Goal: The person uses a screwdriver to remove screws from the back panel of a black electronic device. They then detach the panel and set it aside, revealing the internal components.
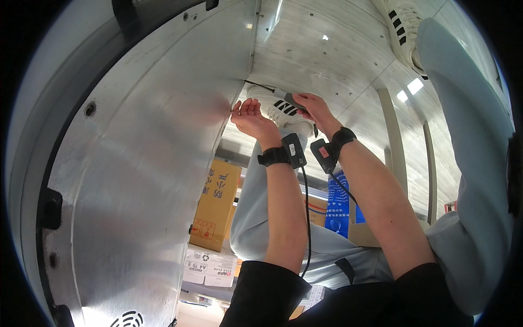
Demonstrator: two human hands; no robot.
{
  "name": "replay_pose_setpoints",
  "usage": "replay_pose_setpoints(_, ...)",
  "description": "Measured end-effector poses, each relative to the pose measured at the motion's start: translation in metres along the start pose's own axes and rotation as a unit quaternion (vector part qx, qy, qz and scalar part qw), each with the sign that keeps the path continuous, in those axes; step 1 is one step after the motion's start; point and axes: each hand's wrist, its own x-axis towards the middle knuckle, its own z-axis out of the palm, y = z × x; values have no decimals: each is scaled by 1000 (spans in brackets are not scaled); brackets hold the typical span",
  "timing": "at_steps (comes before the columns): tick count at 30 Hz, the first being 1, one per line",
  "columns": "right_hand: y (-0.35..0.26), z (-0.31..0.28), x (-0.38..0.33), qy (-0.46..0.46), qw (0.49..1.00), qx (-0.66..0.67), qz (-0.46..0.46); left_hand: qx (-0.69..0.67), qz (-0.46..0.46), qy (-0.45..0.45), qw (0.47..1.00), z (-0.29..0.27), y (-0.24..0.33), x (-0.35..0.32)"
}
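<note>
A large bare metal panel (147, 147) fills the left side, and its right edge runs down past my hands. At that edge is my left hand (251, 121), thumb and forefinger pinched around a tiny dark spot I cannot make out, the other fingers loosely curled. My right hand (317, 110) grips a screwdriver (281, 97) by its grey handle. Its thin dark shaft points left, and the tip reaches the panel's edge just above my left fingers. Both wrists carry black straps with small cabled boxes.
Below the hands, a brown cardboard box (216, 204) and a white paper carton (211, 266) lie beside the panel. A blue printed package (338, 204) and a beige frame (393, 139) stand to the right. My shoes rest on the pale tiled floor (327, 54).
</note>
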Motion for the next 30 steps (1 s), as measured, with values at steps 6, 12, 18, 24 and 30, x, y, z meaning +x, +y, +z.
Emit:
replay_pose_setpoints(6, -4, 0, -2, 4, 1000, 3, 5, 184, 22, -50, 981, -14, -45, 5)
replay_pose_setpoints(12, -3, -4, 0, 8, 1000, -11, 1, 61, -130, -169, 975, -20, -49, 46)
replay_pose_setpoints(18, -2, -5, 4, 12, 1000, -4, -12, 49, -155, -179, 970, -4, -44, 62)
replay_pose_setpoints(24, -4, 0, 10, 35, 999, -27, -17, 116, -131, -166, 970, -1, -41, 71)
replay_pose_setpoints(30, 0, -1, 5, 29, 999, -15, -8, 125, -131, -160, 970, -1, -40, 66)
